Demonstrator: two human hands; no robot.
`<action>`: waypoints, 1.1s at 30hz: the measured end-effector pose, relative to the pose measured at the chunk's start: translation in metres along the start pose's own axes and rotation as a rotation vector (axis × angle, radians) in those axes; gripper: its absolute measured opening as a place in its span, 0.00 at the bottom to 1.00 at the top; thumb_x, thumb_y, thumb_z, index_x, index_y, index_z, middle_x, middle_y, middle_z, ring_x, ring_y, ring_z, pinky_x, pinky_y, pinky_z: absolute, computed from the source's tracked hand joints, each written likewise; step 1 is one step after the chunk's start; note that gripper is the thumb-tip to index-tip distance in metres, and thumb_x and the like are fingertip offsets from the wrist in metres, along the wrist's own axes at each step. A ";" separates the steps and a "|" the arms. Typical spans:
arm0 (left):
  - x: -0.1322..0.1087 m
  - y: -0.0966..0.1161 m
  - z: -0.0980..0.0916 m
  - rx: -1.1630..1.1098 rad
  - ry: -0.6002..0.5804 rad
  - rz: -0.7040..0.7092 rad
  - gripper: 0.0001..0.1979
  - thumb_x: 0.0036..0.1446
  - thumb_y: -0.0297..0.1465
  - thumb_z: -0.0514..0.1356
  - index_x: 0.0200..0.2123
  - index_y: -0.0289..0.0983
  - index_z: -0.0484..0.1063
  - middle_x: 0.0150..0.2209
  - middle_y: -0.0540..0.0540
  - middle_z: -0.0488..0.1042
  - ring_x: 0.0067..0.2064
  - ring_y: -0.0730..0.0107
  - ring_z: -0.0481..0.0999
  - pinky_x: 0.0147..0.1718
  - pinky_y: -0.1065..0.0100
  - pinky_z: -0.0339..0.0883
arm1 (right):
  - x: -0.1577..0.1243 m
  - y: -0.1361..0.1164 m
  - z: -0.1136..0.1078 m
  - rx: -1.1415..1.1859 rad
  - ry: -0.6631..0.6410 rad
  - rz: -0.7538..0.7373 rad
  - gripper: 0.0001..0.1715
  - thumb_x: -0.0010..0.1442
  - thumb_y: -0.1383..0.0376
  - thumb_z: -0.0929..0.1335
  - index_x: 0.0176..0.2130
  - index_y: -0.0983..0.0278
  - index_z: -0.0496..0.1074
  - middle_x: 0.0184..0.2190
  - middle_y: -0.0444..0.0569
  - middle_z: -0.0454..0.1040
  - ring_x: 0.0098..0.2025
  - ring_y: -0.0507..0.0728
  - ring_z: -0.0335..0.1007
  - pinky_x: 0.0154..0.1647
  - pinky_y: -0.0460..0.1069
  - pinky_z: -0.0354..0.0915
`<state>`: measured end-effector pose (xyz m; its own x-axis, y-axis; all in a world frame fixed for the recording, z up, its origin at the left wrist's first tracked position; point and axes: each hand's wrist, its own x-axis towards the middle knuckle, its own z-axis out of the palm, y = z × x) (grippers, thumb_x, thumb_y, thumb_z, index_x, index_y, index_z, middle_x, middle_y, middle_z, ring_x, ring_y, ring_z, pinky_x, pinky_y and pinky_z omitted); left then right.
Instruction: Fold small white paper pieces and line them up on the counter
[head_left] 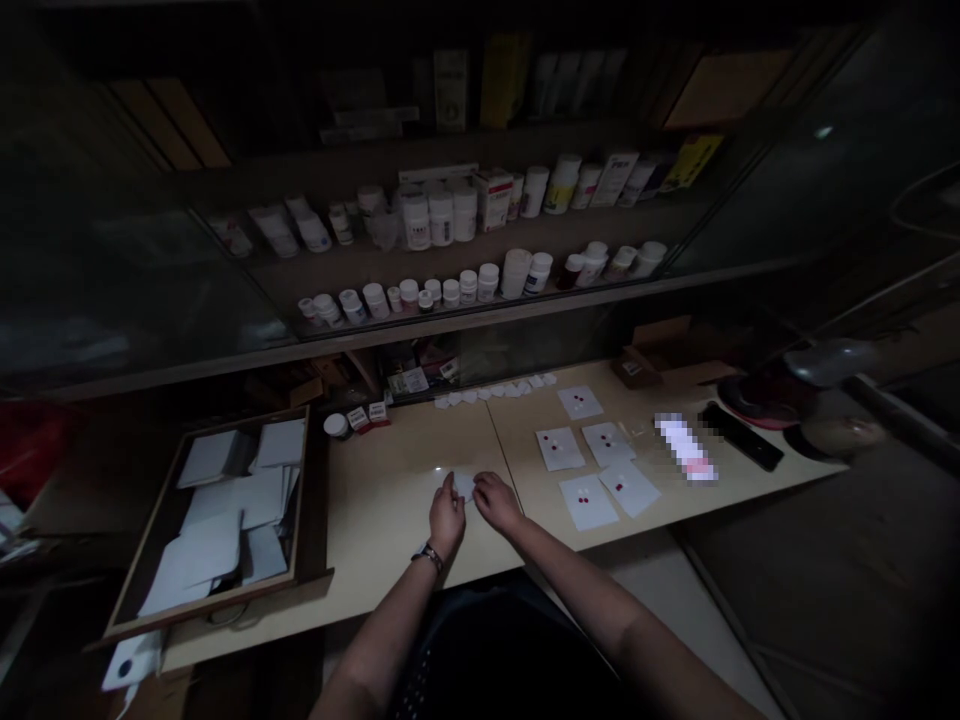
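My left hand (447, 515), with a watch on its wrist, and my right hand (495, 502) meet over a small white folded paper (463, 484) on the light wooden counter (390, 540). Both hands pinch the paper's edges with their fingers closed on it. To the right lie several white paper squares (589, 502), each with small red pills on it. A row of small folded white packets (495, 392) runs along the counter's back edge.
An open wooden drawer (225, 520) at the left holds stacked white papers. Shelves behind glass carry many white medicine bottles (442, 215) and boxes. A black remote-like object (742, 435) and a lamp (825, 365) are at the right. A small white jar (337, 426) stands near the drawer.
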<state>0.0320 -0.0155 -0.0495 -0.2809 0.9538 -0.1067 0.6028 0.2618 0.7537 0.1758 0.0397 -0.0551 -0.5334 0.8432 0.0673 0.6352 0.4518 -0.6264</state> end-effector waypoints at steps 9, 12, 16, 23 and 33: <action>0.006 -0.013 0.007 -0.216 -0.017 -0.063 0.30 0.53 0.25 0.54 0.61 0.33 0.55 0.32 0.47 0.75 0.35 0.70 0.75 0.38 0.69 0.67 | 0.003 0.001 0.000 0.054 0.069 0.026 0.10 0.57 0.71 0.63 0.35 0.64 0.73 0.42 0.53 0.71 0.46 0.57 0.66 0.48 0.51 0.63; 0.006 -0.018 0.008 -0.185 -0.023 -0.031 0.28 0.54 0.25 0.53 0.60 0.34 0.56 0.33 0.48 0.75 0.35 0.70 0.75 0.39 0.68 0.68 | 0.001 0.004 -0.005 0.039 0.031 -0.012 0.08 0.58 0.71 0.64 0.34 0.64 0.73 0.43 0.52 0.70 0.47 0.57 0.65 0.47 0.50 0.63; 0.004 -0.014 0.006 -0.158 -0.004 -0.022 0.24 0.56 0.26 0.52 0.57 0.34 0.60 0.31 0.48 0.74 0.35 0.69 0.75 0.38 0.68 0.67 | -0.003 0.004 -0.012 -0.124 -0.076 -0.007 0.09 0.61 0.66 0.63 0.34 0.64 0.73 0.39 0.52 0.70 0.44 0.58 0.64 0.44 0.50 0.61; 0.006 0.000 0.000 -0.025 -0.024 -0.064 0.22 0.55 0.26 0.52 0.55 0.34 0.60 0.32 0.46 0.74 0.37 0.65 0.74 0.37 0.67 0.65 | 0.008 -0.003 -0.019 -0.208 -0.209 0.107 0.11 0.62 0.67 0.61 0.36 0.64 0.71 0.37 0.51 0.70 0.40 0.56 0.66 0.40 0.48 0.60; 0.008 0.010 -0.001 -0.005 -0.049 -0.195 0.25 0.57 0.27 0.54 0.58 0.35 0.57 0.34 0.48 0.75 0.37 0.68 0.75 0.35 0.72 0.63 | 0.021 -0.011 -0.025 -0.241 -0.363 0.213 0.11 0.61 0.67 0.61 0.38 0.66 0.71 0.40 0.54 0.71 0.39 0.55 0.67 0.39 0.47 0.58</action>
<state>0.0347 -0.0059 -0.0423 -0.3552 0.8910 -0.2826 0.5364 0.4419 0.7190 0.1712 0.0596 -0.0272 -0.5105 0.7875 -0.3452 0.8399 0.3707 -0.3964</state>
